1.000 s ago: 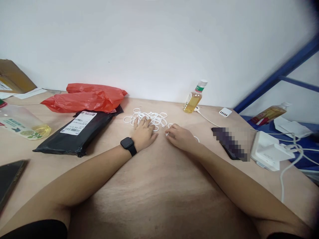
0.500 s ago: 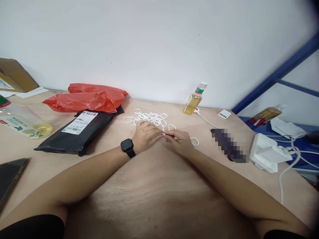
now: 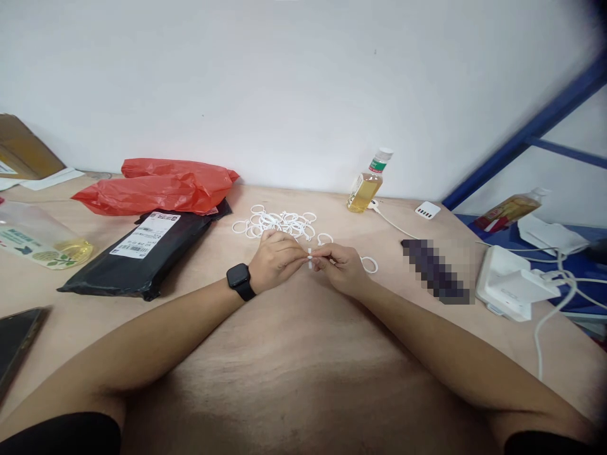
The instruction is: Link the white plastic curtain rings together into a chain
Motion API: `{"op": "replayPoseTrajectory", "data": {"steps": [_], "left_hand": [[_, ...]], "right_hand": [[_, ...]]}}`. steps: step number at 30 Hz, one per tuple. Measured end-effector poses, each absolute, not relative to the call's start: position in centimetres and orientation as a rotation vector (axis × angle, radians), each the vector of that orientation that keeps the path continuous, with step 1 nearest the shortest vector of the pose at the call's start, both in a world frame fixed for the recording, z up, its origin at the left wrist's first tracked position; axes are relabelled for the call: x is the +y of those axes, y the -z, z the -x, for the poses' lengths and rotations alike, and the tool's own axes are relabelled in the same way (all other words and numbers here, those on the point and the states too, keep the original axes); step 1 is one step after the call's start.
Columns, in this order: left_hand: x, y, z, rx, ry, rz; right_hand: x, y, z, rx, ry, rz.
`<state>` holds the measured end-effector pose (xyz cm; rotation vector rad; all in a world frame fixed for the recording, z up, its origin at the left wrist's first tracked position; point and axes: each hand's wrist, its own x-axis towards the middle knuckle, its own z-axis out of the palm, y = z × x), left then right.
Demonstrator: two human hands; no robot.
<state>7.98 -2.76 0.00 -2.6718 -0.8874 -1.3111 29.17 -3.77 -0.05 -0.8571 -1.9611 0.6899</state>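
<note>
My left hand [image 3: 276, 264], with a black watch [image 3: 239, 278] on its wrist, is closed in a pinch at the middle of the table. Facing it, my right hand [image 3: 342, 270] is pinched too, its fingertips meeting the left ones. Between them they grip a small white plastic ring [image 3: 310, 263], seen nearly edge-on; the fingertips hide part of it. Just behind my left hand lies a heap of white rings [image 3: 272, 218], several with a small tab or eyelet. A single loose ring [image 3: 376, 266] rests to the right of my right hand.
A black parcel [image 3: 175, 253] and a red plastic bag [image 3: 161, 189] lie left, near an oil-coloured bottle [image 3: 42, 240]. An upright bottle [image 3: 364, 193] stands by the wall. Right are a white charger [image 3: 427, 210], a pixelated dark object [image 3: 436, 272] and a power strip [image 3: 497, 284] with cables.
The held white ring shows more clearly now, standing above and below the fingertips. Both hands stay pinched together; the whole view has shifted slightly.
</note>
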Motion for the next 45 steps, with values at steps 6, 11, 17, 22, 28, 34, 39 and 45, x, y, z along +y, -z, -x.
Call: {"op": "replayPoseTrajectory", "data": {"steps": [6, 11, 17, 22, 28, 34, 39, 45], "left_hand": [[-2.6, 0.2, -8.1, -0.985, 1.283, 2.663], [-2.4, 0.4, -8.2, -1.108, 1.234, 2.658], [-2.4, 0.4, -8.5, -1.104, 1.213, 2.726], [-2.5, 0.4, -8.5, -1.103, 1.192, 2.733], [-2.5, 0.4, -8.6, -1.121, 1.154, 2.746], [-2.6, 0.4, -8.6, -1.110, 1.251, 2.689], [-2.7, 0.3, -8.3, -1.038, 1.287, 2.706], [-2.7, 0.1, -8.2, -1.014, 1.330, 2.715]], "right_hand": [[-3.6, -0.5, -28.7, -1.991, -0.572, 0.971], [-1.2, -4.0, -31.8, -2.355, -0.192, 1.530], [0.0, -5.5, -34.5, -2.696, -0.031, 1.943], [-0.3, -3.0, -32.4, -2.618, 0.016, 1.500], [-0.2, -1.7, -31.8, -2.630, -0.125, 1.318], [-2.4, -1.4, -29.9, -1.926, -0.774, 1.099], [-3.7, -1.2, -28.5, -1.767, -1.015, 0.993], [-3.4, -1.1, -29.0, -1.688, -1.197, 0.955]]}}
